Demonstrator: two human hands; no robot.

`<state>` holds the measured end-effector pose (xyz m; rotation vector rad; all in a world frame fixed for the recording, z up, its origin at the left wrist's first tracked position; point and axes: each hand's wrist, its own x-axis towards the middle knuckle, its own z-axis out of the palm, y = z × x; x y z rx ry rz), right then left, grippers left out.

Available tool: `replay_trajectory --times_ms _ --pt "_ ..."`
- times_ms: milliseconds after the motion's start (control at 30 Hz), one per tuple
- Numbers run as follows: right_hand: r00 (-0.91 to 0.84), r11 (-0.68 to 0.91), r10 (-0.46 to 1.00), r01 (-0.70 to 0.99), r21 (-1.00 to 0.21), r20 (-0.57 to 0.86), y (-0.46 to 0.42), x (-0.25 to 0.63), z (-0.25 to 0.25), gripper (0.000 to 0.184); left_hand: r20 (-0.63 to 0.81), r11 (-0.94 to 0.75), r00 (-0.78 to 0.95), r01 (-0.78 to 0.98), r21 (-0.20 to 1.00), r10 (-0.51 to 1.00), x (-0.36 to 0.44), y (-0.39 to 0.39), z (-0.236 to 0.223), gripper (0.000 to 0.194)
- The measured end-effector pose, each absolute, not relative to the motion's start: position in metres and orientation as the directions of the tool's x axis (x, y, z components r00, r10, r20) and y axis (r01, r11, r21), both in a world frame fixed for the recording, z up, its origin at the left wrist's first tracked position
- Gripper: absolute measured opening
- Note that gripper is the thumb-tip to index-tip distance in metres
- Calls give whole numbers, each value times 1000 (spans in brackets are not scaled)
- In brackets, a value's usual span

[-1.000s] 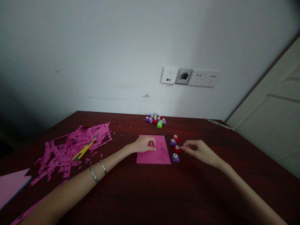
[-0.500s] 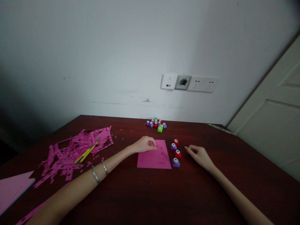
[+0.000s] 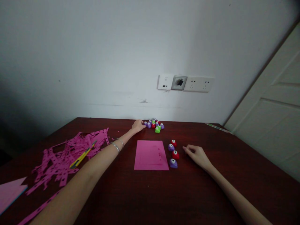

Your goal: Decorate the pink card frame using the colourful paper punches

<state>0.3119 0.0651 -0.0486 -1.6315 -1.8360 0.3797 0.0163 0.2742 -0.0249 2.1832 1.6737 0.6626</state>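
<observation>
My left hand (image 3: 138, 125) reaches to the far side of the table, its thumb and fingers closed about the leftmost purple paper punch (image 3: 145, 124) of a cluster. Beside it stand more small punches, among them a red punch (image 3: 153, 125) and a green punch (image 3: 157, 130). My right hand (image 3: 196, 154) rests on the table with curled fingers and nothing visible in them. Just left of it, a short column holds a red punch (image 3: 175, 155), a purple punch (image 3: 173, 163) and others. A pink sheet (image 3: 150, 159) with small marks along its right side lies flat in the middle.
Punched pink paper scraps (image 3: 56, 162) are heaped on the left, with a yellow box cutter (image 3: 83, 155) lying on them. Pink sheets (image 3: 10, 193) sit at the near left edge. A thin strip (image 3: 219, 128) lies at the far right, before the wall sockets (image 3: 199, 84).
My left hand has moved from over the pink sheet, away from me, to the far cluster of punches. My right hand stays in place. The view has shifted slightly.
</observation>
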Motion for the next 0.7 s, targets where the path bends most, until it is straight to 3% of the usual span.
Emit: replay_trajectory --times_ms 367,700 --pt "-2 156 971 765 -625 239 61 308 -42 39 118 -200 163 860 469 979 26 285 -31 17" --pt "-19 203 963 704 -680 268 54 301 -26 37 202 -247 165 827 505 965 9 272 -27 21"
